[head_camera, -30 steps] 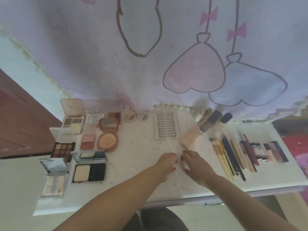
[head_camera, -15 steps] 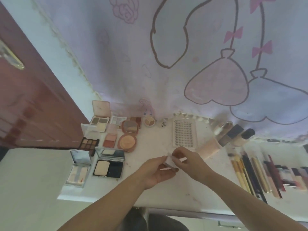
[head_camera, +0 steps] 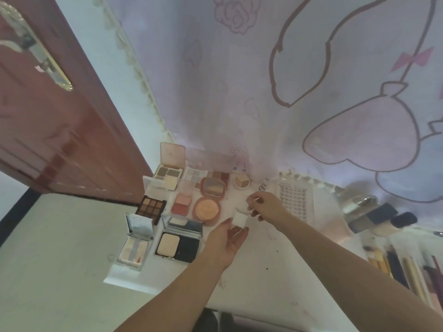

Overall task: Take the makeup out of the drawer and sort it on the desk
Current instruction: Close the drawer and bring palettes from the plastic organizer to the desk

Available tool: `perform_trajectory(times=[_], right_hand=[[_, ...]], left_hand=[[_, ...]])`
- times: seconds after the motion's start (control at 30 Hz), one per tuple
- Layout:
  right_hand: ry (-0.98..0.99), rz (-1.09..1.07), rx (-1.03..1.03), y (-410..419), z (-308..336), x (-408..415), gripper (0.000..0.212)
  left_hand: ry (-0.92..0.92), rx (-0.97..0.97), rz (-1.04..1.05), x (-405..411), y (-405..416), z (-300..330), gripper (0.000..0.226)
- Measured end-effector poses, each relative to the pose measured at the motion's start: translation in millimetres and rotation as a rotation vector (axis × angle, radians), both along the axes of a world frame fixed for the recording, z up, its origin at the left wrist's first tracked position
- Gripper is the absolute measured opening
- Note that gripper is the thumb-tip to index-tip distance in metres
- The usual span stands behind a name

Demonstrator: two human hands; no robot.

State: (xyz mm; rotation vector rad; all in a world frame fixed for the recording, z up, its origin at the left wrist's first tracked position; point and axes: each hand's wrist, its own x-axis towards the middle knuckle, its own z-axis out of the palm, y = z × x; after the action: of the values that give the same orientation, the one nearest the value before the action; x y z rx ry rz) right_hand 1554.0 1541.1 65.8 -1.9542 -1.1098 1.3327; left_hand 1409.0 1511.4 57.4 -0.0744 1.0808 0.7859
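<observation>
My left hand [head_camera: 224, 243] holds a small white square case [head_camera: 240, 220] between thumb and fingertips, just above the white desk [head_camera: 263, 271]. My right hand [head_camera: 267, 208] hovers close behind it and pinches a small clear piece [head_camera: 244, 207] that I cannot make out well. Open eyeshadow and powder palettes [head_camera: 178, 246] lie in rows on the desk's left part, among them a round peach compact [head_camera: 207, 208]. A small round three-colour pot [head_camera: 242, 180] stands by the curtain.
A clear tray of lash clusters [head_camera: 293, 200] lies right of my hands. Bottles [head_camera: 381, 214] lie at the back right, with brushes and pencils [head_camera: 395, 264] in a row near the right edge. A red-brown door [head_camera: 60, 140] stands left. A printed curtain [head_camera: 263, 92] hangs behind.
The view has swung left. Both hands moved left toward the palettes, and the small item they held together is now split between them.
</observation>
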Motion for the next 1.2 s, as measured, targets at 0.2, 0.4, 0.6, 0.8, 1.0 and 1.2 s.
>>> perform_trajectory(times=[0.2, 0.4, 0.6, 0.8, 1.0, 1.2], right_hand=[[-0.102, 0.032, -0.007, 33.9, -22.8, -10.4, 0.021], [-0.171, 0.071, 0.054, 37.3, -33.2, -17.2, 0.026], [-0.289, 0.119, 0.108, 27.8, -18.9, -2.6, 0.034], [-0.376, -0.229, 0.009, -15.2, 1.6, 82.3, 0.039], [0.019, -0.488, -0.125, -27.2, 2.7, 102.3, 0.034], [0.393, -0.437, -0.144, -46.4, 6.6, 108.6, 0.036]], left_hand=[[0.092, -0.012, 0.091, 11.8, 25.8, -5.7, 0.035], [0.262, -0.062, -0.103, 10.8, 28.6, -11.0, 0.023], [0.333, -0.002, -0.156, 29.9, 17.2, 0.9, 0.029], [0.632, 0.436, -0.746, 94.2, 21.2, 6.0, 0.044], [0.849, 0.514, -0.984, 140.0, 36.9, -2.9, 0.057], [0.639, 0.438, -0.992, 131.1, 20.9, 11.8, 0.124]])
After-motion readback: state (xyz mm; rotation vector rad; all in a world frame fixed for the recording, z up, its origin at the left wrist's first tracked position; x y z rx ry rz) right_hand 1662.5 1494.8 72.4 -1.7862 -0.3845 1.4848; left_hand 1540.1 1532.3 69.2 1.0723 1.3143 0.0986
